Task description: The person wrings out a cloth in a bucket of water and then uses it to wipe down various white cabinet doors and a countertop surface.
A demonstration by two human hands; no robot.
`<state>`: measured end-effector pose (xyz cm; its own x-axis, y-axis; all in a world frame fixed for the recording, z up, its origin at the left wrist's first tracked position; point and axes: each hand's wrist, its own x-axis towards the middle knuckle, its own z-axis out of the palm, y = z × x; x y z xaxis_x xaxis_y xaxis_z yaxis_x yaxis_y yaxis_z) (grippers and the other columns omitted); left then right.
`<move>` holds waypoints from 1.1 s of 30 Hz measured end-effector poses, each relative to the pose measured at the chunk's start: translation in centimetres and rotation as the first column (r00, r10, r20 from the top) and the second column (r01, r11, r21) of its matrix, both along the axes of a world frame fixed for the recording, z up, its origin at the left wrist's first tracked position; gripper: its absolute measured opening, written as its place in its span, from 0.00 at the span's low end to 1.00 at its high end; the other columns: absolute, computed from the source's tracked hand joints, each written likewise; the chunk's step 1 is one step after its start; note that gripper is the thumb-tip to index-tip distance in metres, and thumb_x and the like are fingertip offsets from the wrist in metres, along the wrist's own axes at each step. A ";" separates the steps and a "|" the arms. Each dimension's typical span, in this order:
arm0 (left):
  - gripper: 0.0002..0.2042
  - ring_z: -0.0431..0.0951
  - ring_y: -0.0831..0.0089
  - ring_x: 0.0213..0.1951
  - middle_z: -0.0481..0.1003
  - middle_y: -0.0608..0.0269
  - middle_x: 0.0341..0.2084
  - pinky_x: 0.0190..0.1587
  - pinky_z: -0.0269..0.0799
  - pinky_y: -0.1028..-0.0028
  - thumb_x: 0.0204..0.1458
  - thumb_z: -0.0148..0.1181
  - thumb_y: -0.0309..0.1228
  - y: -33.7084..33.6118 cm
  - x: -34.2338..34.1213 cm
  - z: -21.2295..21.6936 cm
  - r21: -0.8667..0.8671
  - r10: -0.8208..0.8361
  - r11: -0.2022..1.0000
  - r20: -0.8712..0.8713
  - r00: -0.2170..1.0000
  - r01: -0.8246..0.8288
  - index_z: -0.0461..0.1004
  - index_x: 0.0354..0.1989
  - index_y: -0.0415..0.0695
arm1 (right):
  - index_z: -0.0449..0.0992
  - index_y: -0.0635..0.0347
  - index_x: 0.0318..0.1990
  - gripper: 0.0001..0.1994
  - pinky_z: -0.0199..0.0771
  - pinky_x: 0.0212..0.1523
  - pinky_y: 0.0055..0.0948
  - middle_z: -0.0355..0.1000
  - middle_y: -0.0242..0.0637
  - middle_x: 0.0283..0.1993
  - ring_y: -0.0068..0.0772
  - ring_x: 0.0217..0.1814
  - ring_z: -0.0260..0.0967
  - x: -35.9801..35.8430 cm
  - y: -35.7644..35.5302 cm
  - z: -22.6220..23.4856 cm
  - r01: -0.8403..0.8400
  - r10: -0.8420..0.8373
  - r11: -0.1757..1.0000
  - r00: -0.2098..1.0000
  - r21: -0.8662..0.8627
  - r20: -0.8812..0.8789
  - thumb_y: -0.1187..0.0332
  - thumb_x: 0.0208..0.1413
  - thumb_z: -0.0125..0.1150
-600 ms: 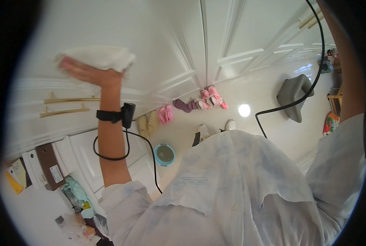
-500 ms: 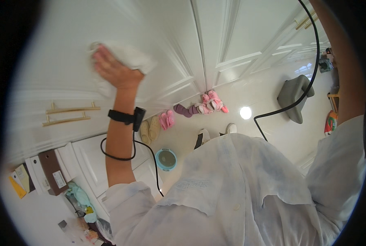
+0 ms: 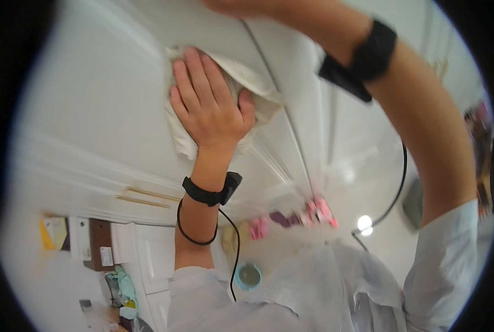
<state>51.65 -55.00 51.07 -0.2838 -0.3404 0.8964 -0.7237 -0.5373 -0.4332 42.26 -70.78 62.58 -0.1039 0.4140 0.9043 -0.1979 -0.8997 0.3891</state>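
Observation:
My left hand lies flat on a white cloth, fingers stretched out and thumb apart, pressing it against a white panelled cabinet door. Folds of cloth show around the hand on both sides. My right hand is cut off by the top edge, close to the cabinet doors, and its fingers are hidden. A black band with a small device sits on each wrist, and a black cable loops from the left one.
Gold handles stick out from the doors at lower left. On the floor stand a blue basin, pink shoes, pink slippers and beige slippers. A grey stool stands at right. Boxes and bags crowd a white counter.
My left hand and the cloth have moved right in the picture. My right arm has swung up across the upper right. The view has shifted, with the floor things now lower.

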 end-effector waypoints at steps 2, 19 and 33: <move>0.30 0.59 0.50 0.63 0.62 0.49 0.62 0.60 0.54 0.55 0.53 0.46 0.43 1.3 0.5 7.2 -0.114 0.029 0.993 0.036 0.999 -0.025 0.63 0.60 0.33 | 0.62 0.66 0.62 0.26 0.52 0.67 0.53 0.60 0.56 0.65 0.56 0.69 0.53 -0.6 2.0 -0.1 0.041 -0.025 0.994 0.987 0.100 -0.158 0.60 0.60 0.47; 0.46 0.51 0.50 0.68 0.53 0.46 0.66 0.68 0.48 0.58 0.42 0.65 0.30 18.9 13.7 18.1 -0.512 -0.191 0.858 -0.255 0.948 0.035 0.44 0.70 0.45 | 0.63 0.57 0.64 0.31 0.45 0.70 0.48 0.56 0.46 0.69 0.47 0.74 0.48 -1.1 4.9 0.8 0.101 -0.072 0.987 0.974 0.125 -0.216 0.63 0.49 0.58; 0.37 0.40 0.57 0.71 0.47 0.51 0.69 0.71 0.34 0.61 0.57 0.40 0.49 10.8 9.1 41.6 -0.543 0.080 0.808 -0.285 0.955 -0.230 0.47 0.67 0.33 | 0.64 0.58 0.63 0.29 0.47 0.69 0.50 0.55 0.47 0.69 0.47 0.74 0.47 -1.1 4.8 -0.1 0.064 -0.022 0.986 0.966 0.157 -0.257 0.60 0.53 0.54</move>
<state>60.72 -44.21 92.71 -0.0258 0.2258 0.9738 -0.6487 -0.7450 0.1555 41.15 -65.94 62.50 0.1527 0.2582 0.9540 -0.1518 -0.9477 0.2808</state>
